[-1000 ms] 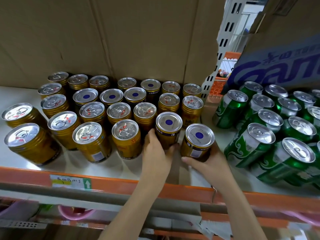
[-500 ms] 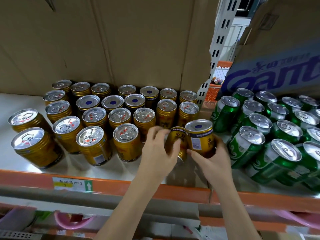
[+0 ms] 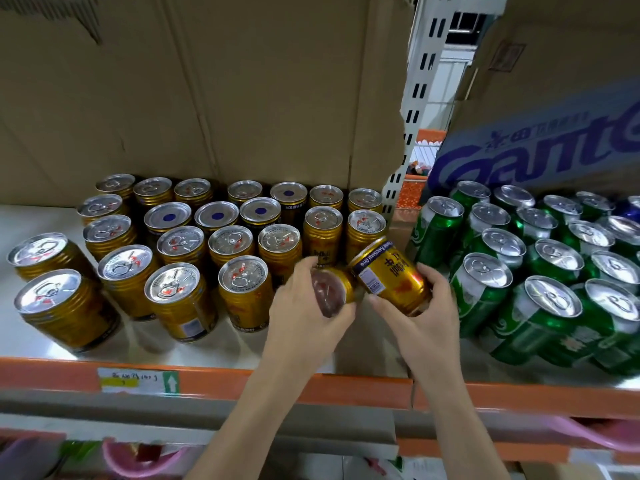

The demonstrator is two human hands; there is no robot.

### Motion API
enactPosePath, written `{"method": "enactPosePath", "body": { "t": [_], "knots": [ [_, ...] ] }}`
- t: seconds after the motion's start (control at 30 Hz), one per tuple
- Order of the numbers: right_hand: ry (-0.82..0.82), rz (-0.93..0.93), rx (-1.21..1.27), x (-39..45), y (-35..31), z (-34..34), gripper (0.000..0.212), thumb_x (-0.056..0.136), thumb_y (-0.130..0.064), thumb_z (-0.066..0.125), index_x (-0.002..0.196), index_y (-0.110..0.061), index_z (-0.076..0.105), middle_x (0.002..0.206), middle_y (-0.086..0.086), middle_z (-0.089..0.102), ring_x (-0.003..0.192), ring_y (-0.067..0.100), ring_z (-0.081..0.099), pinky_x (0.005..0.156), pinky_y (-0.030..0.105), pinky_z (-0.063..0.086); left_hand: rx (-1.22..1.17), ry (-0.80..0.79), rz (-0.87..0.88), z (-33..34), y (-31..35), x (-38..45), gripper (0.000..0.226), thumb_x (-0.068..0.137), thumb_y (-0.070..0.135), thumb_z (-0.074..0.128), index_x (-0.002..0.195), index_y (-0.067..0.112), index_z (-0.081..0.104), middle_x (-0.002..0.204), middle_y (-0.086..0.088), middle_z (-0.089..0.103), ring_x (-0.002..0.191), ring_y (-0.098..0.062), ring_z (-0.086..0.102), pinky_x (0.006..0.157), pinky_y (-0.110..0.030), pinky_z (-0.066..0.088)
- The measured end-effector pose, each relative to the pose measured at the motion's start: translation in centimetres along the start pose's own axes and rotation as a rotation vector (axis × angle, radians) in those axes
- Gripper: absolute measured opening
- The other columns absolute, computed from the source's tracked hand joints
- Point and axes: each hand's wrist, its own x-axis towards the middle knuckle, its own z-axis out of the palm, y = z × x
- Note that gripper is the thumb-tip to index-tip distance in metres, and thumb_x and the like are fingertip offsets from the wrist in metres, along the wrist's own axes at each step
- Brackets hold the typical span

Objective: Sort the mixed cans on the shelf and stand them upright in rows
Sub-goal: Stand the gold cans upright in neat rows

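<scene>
A white shelf [image 3: 20,223] with an orange front edge [image 3: 214,379] carries cardboard boxes [image 3: 207,98] at twelve o'clock. About twenty-four gold cans [image 3: 180,299] stand in rows from nine to twelve o'clock; some twenty green cans [image 3: 485,292] crowd at three o'clock, the count blurred at the edge. At centre, the left hand [image 3: 304,320] grips a gold can tipped toward the camera [image 3: 332,292], and the right hand [image 3: 426,320] curls round a tilted gold can [image 3: 391,275], both lifted off the shelf
</scene>
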Motion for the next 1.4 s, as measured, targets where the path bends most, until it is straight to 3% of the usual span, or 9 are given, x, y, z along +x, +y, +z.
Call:
{"method": "enactPosePath", "body": {
  "t": [0.17, 0.37, 0.5, 0.63, 0.77, 0.9, 1.13, 1.27, 1.4],
  "knots": [
    [-0.056, -0.115, -0.237, 1.4, -2.5, -1.1, 0.076, 0.069, -0.012, 0.08, 0.132, -0.024, 0.041, 0.125, -0.005, 0.037, 0.11, 0.008, 0.04, 0.087, 0.021, 0.035, 0.187, -0.21, 0.162, -3.0, 1.2, 2.7, 0.073, 0.073, 0.027, 0.075, 0.137, 0.018, 0.041, 0.132, 0.001, 0.05, 0.12, -0.019, 0.046, 0.101, -0.03, 0.036],
    [-0.482, -0.527, -0.779, 4.3, -5.4, -1.9, 0.076, 0.072, -0.004, 0.067, 0.137, -0.024, 0.034, 0.139, -0.003, 0.036, 0.13, 0.019, 0.027, 0.102, 0.022, 0.021, 0.415, -0.543, 0.291, -5.4, 1.5, 6.5, 0.067, 0.076, 0.018, 0.072, 0.136, 0.014, 0.043, 0.136, -0.002, 0.048, 0.124, -0.018, 0.044, 0.1, -0.027, 0.037],
    [-0.782, -0.473, -0.975, 5.4, -6.9, -0.2, 0.09, 0.076, -0.003, 0.065, 0.143, -0.028, 0.01, 0.139, 0.002, 0.037, 0.125, 0.02, 0.03, 0.099, 0.032, 0.035, 0.405, -0.619, 0.317, -5.4, 2.0, 7.4, 0.044, 0.077, 0.009, 0.068, 0.12, 0.014, 0.055, 0.117, -0.002, 0.058, 0.108, -0.02, 0.054, 0.087, -0.028, 0.045],
    [-0.961, -0.323, -0.836, 5.8, -7.0, 0.1, 0.087, 0.076, 0.004, 0.059, 0.142, -0.029, 0.015, 0.142, 0.002, 0.032, 0.131, 0.018, 0.025, 0.103, 0.03, 0.032, 0.417, -0.609, 0.352, -5.1, 1.8, 7.3, 0.03, 0.08, 0.01, 0.063, 0.109, 0.008, 0.06, 0.11, -0.007, 0.058, 0.102, -0.023, 0.055, 0.083, -0.029, 0.043],
    [-0.819, -0.317, -0.713, 6.1, -6.3, -0.8, 0.079, 0.08, -0.025, 0.064, 0.144, -0.028, 0.019, 0.148, -0.002, 0.026, 0.138, 0.017, 0.019, 0.111, 0.033, 0.024, 0.488, -0.481, 0.282, -4.6, 1.6, 6.7, 0.066, 0.075, 0.038, 0.073, 0.132, 0.015, 0.048, 0.129, -0.004, 0.047, 0.12, -0.023, 0.044, 0.098, -0.029, 0.038],
    [-0.543, -0.251, -0.816, 5.3, -4.9, -0.4, 0.079, 0.073, -0.05, 0.069, 0.137, -0.021, 0.032, 0.126, 0.005, 0.037, 0.119, 0.024, 0.039, 0.098, 0.033, 0.037, 0.757, -0.321, 0.259, -3.4, 2.1, 6.3, 0.082, 0.072, 0.065, 0.062, 0.135, 0.016, 0.04, 0.128, -0.007, 0.043, 0.12, -0.026, 0.034, 0.101, -0.033, 0.029],
    [-0.61, -0.266, -0.605, 5.6, -4.5, -1.0, 0.074, 0.071, -0.027, 0.078, 0.135, -0.02, 0.04, 0.117, -0.008, 0.045, 0.104, 0.005, 0.042, 0.081, 0.011, 0.028, 0.596, -0.487, 0.405, -4.3, 1.9, 7.3, 0.059, 0.081, 0.036, 0.067, 0.133, 0.015, 0.046, 0.13, -0.002, 0.051, 0.121, -0.02, 0.045, 0.097, -0.026, 0.031],
    [-0.686, -0.288, -0.544, 6.0, -4.4, -1.0, 0.077, 0.075, -0.024, 0.076, 0.14, -0.023, 0.036, 0.139, -0.008, 0.044, 0.122, 0.005, 0.041, 0.1, 0.016, 0.03, 0.553, -0.602, 0.396, -5.0, 1.4, 7.6, 0.063, 0.087, 0.023, 0.064, 0.143, 0.021, 0.036, 0.152, 0.004, 0.029, 0.138, -0.014, 0.027, 0.111, -0.028, 0.022],
    [-0.677, -0.333, -0.611, 5.8, -3.9, -0.6, 0.073, 0.083, -0.024, 0.067, 0.145, -0.024, 0.028, 0.151, -0.008, 0.021, 0.138, 0.008, 0.019, 0.109, 0.02, 0.015, 0.564, -0.642, 0.424, -5.0, 1.0, 7.8, 0.059, 0.09, 0.02, 0.06, 0.143, 0.024, 0.035, 0.154, 0.009, 0.021, 0.141, -0.011, 0.02, 0.112, -0.026, 0.017]
  ]
}}
